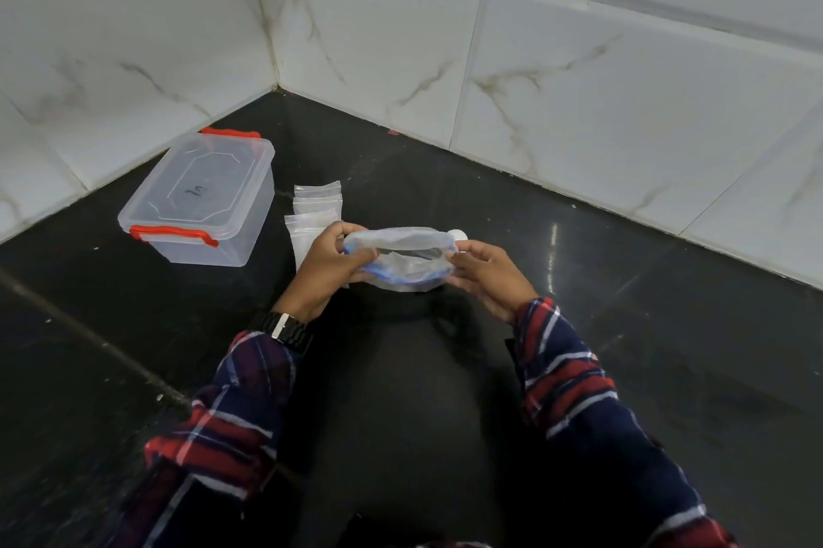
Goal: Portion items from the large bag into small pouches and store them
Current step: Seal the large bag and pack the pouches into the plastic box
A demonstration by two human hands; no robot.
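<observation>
Both hands hold a large clear plastic bag with a blue zip strip above the black counter. My left hand pinches the left end of its mouth and my right hand pinches the right end, so the mouth gapes between them. Small clear pouches lie in an overlapping row on the counter just behind my left hand. A small white round thing peeks out behind the bag's right end; what it is cannot be told.
A clear plastic storage box with orange latches and its lid on stands at the left near the wall. White marble-look tiled walls meet in a corner behind the black counter.
</observation>
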